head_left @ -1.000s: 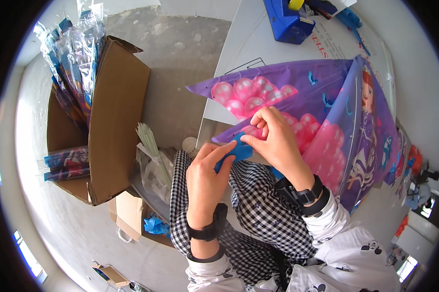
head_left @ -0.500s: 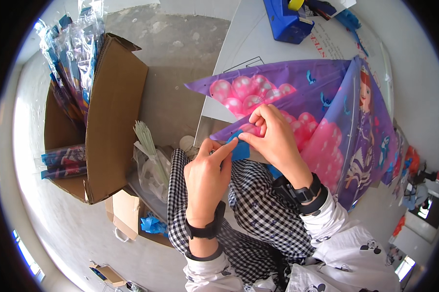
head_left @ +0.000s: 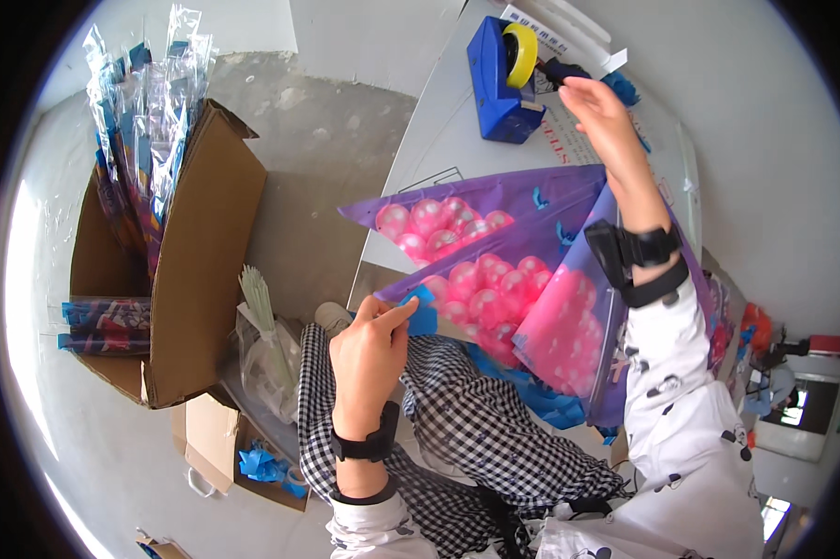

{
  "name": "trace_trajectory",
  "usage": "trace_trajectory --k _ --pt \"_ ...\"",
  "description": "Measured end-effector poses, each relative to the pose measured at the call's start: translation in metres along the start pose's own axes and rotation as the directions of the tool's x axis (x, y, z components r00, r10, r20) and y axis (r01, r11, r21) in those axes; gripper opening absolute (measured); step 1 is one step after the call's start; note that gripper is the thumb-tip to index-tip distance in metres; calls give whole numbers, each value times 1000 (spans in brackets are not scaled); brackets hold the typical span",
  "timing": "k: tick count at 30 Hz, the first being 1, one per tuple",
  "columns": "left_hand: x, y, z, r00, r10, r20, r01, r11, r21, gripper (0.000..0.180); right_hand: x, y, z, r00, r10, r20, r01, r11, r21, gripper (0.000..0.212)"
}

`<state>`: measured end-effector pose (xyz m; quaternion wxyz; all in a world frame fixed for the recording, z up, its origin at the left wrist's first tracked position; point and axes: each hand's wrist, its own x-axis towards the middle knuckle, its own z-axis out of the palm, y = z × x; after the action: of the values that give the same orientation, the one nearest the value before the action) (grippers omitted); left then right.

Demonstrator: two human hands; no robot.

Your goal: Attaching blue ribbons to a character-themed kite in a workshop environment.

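Observation:
A purple kite (head_left: 541, 224) printed with pink balloons lies across the table's edge and my lap. At its near left tip, my left hand (head_left: 368, 354) is closed, thumb and forefinger pinching a bright blue strip of thin material (head_left: 424, 317) against the kite. My right hand (head_left: 601, 116) is stretched over the table beyond the kite, fingers extended and apart, with nothing visible in them. Just left of it stands a blue tape dispenser (head_left: 499, 107) with a yellow roll (head_left: 524, 58). My right forearm covers part of the kite's right side.
On the left stands a tall cardboard box (head_left: 210, 242) full of plastic-wrapped packs (head_left: 145, 130). A bundle of pale thin sticks (head_left: 259, 298) leans in a clear bag. Below, a smaller box (head_left: 219, 447) holds blue material (head_left: 261, 464). More blue strips (head_left: 541, 396) lie under the kite.
My right hand has left the blue strip and swung up and right, toward the tape dispenser. My left hand still pinches the strip. The view has shifted slightly.

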<state>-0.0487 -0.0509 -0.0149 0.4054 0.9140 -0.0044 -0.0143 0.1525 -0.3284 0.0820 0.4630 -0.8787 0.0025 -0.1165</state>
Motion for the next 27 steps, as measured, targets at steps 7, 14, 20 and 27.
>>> trace_trajectory --k 7,14,20,27 --pt "-1 -2 -1 1000 -13 21 13 1000 -16 28 53 33 14 892 395 221 -368 917 -156 36" --pt "0 0 -3 999 -30 36 31 999 -24 29 56 41 26 741 599 302 -666 604 437 16" --pt "0 -1 0 995 71 -63 -71 997 1 21 45 33 29 819 570 59 -564 785 257 18" --pt "-3 -2 -3 999 -41 22 42 999 -24 29 6 38 39 826 541 158 -552 722 418 19"
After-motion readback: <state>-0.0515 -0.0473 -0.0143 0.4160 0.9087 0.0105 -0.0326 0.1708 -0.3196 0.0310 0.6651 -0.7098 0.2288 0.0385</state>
